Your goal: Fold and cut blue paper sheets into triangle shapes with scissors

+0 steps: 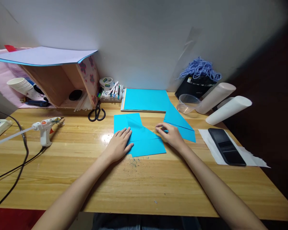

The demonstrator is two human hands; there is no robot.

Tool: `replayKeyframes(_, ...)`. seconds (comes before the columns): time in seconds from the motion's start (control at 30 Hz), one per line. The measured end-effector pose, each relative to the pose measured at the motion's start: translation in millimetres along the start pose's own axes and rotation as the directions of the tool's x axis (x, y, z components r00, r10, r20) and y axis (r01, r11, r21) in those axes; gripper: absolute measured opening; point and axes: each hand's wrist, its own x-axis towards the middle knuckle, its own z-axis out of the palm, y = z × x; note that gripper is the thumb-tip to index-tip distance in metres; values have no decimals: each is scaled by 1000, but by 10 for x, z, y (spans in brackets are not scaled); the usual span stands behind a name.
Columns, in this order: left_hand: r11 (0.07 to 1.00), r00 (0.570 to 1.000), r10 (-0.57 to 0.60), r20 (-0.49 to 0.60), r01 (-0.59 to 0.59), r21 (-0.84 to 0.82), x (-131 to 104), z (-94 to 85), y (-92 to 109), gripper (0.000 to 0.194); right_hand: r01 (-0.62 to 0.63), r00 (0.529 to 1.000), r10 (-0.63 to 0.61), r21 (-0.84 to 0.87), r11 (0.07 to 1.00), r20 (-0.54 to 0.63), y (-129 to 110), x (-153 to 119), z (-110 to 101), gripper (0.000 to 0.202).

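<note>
Blue paper pieces [147,145] overlap at the middle of the wooden table, with a dark line drawn across them. My left hand [119,144] lies flat on their left part, fingers spread. Over their right edge is my right hand [170,134], its thumb and fingers pinched together; what they hold, if anything, is too small to make out. Another blue piece [179,123], also lined, lies just beyond my right hand and reaches a stack of blue sheets [146,99] by the wall.
Left: a glue gun [45,129] with cables, black scissors [96,114], an open box [60,83] and markers [114,91]. Right: a clear cup [187,103], white rolls [228,110], blue yarn [200,68] and a phone [227,147] on white paper. Dark crumbs lie near my left hand.
</note>
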Motion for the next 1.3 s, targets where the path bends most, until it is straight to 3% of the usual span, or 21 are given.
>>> replayKeyframes(0.1, 1000, 1000, 5, -10, -5, -21, 1, 11, -15, 54, -137, 989, 132, 77, 988, 72, -126, -21, 107, 32)
replayKeyframes(0.23, 995, 999, 18, -40, -22, -101, -8, 25, -43, 50, -232, 961, 195, 185, 955, 198, -207, -45, 147, 20)
replayKeyframes(0.33, 955, 984, -113, -135, 70, -289, -15, -7, -28, 51, -377, 911, 243, 432, 819, 334, -205, -38, 134, 26)
replayKeyframes(0.43, 758, 939, -329, -97, 201, -621, -12, -84, 15, 52, -523, 850, 319, 603, 602, 419, -249, -57, 143, 36)
replayKeyframes(0.53, 467, 935, -349, 68, 237, -852, -5, -156, 34, 39, -595, 802, 295, 643, 482, 520, -384, -116, 172, 40)
replayKeyframes(0.63, 355, 926, -353, 133, 264, -897, -3, -180, 8, 39, -627, 757, 129, 655, 422, 641, -537, -169, 193, 42)
replayKeyframes(0.73, 455, 939, -301, 166, 294, -841, -16, -179, -15, 40, -622, 753, 55, 683, 382, 655, -602, -172, 213, 47)
replayKeyframes(0.93, 714, 963, -129, 236, 255, -652, -59, -178, 76, 40, -586, 810, 362, 668, 459, 462, -486, -119, 265, 42)
replayKeyframes(1.3, 735, 961, -155, 229, 267, -623, -41, -147, 97, 41, -526, 842, 367, 751, 399, 395, -296, -53, 194, 36)
